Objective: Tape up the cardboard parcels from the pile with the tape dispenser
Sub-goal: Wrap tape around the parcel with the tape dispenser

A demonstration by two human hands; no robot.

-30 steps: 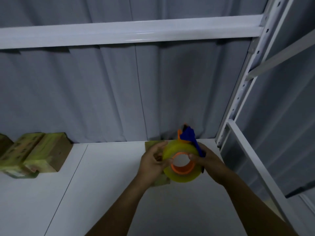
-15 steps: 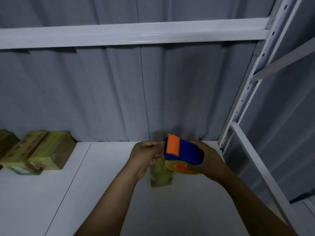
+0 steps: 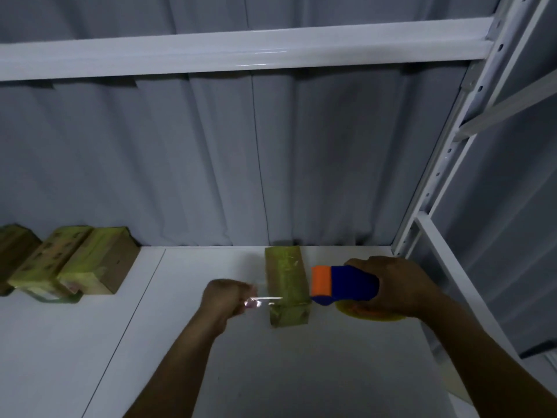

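My left hand (image 3: 224, 300) pinches the tape end (image 3: 259, 302) left of the parcel (image 3: 284, 276) while my right hand (image 3: 401, 286) grips the tape dispenser (image 3: 346, 285) on its right, apparently to stretch a strip across it.

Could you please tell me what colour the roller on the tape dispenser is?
The roller is orange, on the blue dispenser; head view.

Backdrop: grey pleated curtain (image 3: 211, 161) behind the shelf.
Surface: white shelf board (image 3: 301, 372), seam on the left.
Frame: white crossbeam (image 3: 241, 55) overhead; perforated upright (image 3: 434, 179) on the right.
Light: dim.
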